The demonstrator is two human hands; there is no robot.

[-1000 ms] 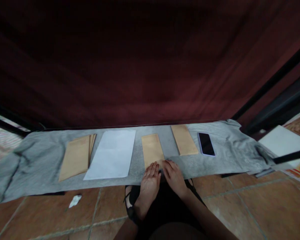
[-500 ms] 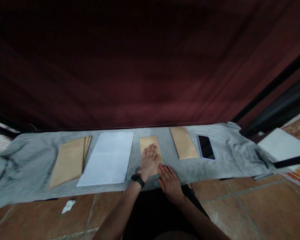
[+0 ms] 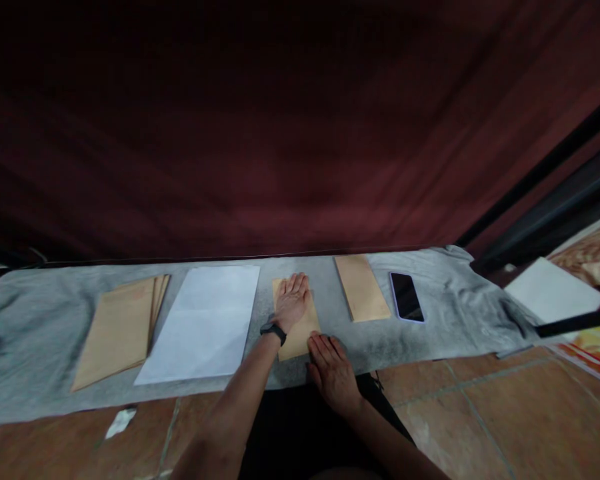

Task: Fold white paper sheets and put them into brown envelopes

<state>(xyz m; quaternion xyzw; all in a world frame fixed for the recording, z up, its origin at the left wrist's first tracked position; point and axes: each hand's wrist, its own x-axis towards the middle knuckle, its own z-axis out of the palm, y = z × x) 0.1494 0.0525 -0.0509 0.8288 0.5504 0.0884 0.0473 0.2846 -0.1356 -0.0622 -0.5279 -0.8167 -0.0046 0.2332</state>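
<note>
A brown paper envelope [image 3: 300,333] lies on the grey cloth [image 3: 327,287] in front of me. My left hand [image 3: 292,303], with a black band on its wrist, rests flat on the upper part of the envelope, fingers stretched out. At its lower right corner my right hand [image 3: 334,373] lies flat, fingertips touching the edge. To the left are white paper sheets [image 3: 205,327]. To the right is another brown envelope or small stack of them [image 3: 363,290]. Part of the middle envelope is hidden under my left hand.
Fanned brown envelopes [image 3: 117,327] lie at the far left of the cloth. A phone [image 3: 407,297] in a light purple case is on the right. A dark red curtain-like surface [image 3: 280,167] rises behind. Crumpled white paper [image 3: 121,423] is on the tiled floor [image 3: 430,413].
My left hand has slid up the envelope towards its top edge, uncovering more of its lower part. My right hand stays near the lower corner. The view has shifted slightly.
</note>
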